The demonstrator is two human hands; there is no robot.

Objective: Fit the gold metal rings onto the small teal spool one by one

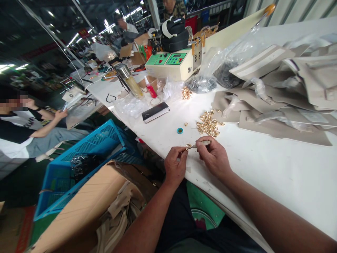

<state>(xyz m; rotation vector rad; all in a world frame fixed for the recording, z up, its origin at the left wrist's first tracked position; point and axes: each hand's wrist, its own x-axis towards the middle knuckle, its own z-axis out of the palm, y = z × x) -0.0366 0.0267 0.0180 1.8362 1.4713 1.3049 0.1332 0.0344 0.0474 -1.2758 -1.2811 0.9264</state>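
Note:
My left hand [175, 164] pinches a small gold metal clasp [188, 146] at the near edge of the white table [276, 168]. My right hand [213, 156] is closed on a short beige strap piece [203, 143] that meets the clasp. Both hands are close together, just above the tabletop. Just beyond them lies a pile of several gold clasps [208, 123]. A small blue cap [180, 130] and a single loose clasp [185, 124] lie to the left of the pile.
Beige fabric pieces [279, 105] are heaped at the right. A cream machine [173, 63], plastic bags [202, 82], a black case [155, 111] and a flask [129, 79] stand farther back. A blue crate [86, 158] and a cardboard box [94, 207] sit at my left. Other people work beyond.

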